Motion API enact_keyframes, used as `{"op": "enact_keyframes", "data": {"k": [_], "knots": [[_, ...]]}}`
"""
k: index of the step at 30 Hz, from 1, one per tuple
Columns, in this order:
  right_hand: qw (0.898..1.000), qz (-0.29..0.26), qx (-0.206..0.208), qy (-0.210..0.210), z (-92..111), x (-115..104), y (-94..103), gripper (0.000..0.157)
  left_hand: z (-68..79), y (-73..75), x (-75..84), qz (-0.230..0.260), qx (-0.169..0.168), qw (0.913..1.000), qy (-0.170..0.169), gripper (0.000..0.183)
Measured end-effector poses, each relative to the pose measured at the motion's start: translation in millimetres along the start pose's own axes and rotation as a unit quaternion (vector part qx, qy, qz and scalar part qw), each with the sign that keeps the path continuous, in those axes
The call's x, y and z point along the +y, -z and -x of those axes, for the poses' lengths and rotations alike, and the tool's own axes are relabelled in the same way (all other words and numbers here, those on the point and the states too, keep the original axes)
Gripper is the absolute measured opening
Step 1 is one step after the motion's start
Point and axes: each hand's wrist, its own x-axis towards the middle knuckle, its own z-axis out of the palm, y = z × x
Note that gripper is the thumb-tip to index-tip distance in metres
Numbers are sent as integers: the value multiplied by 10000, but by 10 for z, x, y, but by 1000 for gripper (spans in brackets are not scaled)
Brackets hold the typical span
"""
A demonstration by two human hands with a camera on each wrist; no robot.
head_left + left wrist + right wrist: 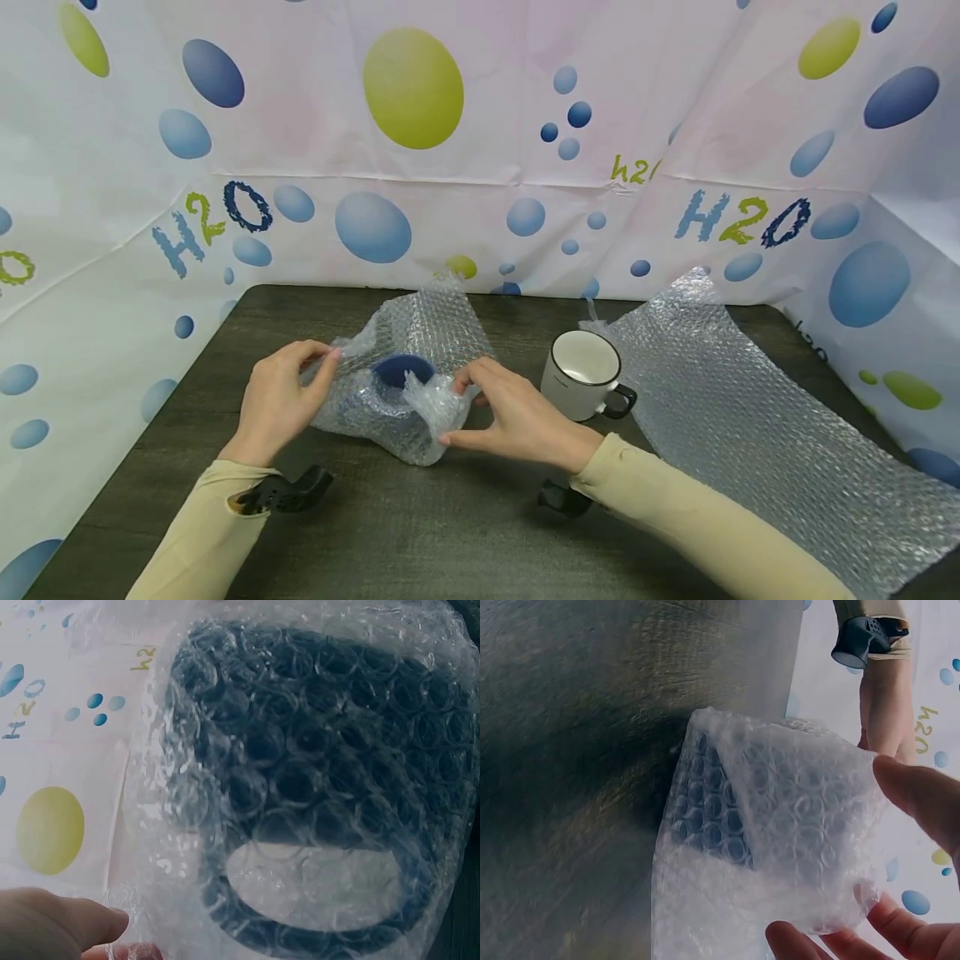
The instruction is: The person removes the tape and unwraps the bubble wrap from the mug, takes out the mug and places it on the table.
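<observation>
A dark blue mug stands in a sheet of bubble wrap, which is folded round its sides and leaves its top exposed. Through the wrap, the left wrist view shows the mug's body and its handle. At the left of the bundle, my left hand pinches the wrap's edge between thumb and index finger. My right hand holds the gathered end of the wrap at the right, its thumb on one side and fingertips on the other.
A white enamel mug with a black rim and handle stands right of my right hand. Farther right, a second long sheet of bubble wrap lies across the dark wooden table. A patterned curtain closes off the back.
</observation>
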Motion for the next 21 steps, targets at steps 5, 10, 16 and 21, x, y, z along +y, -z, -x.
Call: {"op": "enact_keyframes", "data": {"k": [5,10,16,21], "knots": [[9992,302,-212,177,19,11,41,45,0,11,-20,19,-181,9997,177,27],[9969,550,-476,288,42,7,80,48,-10,24,-32,62,-430,9984,370,36],[9946,685,-707,324,76,4,113,47,-19,23,-60,179,-766,9951,600,47],[9936,660,-834,388,109,23,123,46,-35,6,-101,190,-1156,9903,749,55]]}}
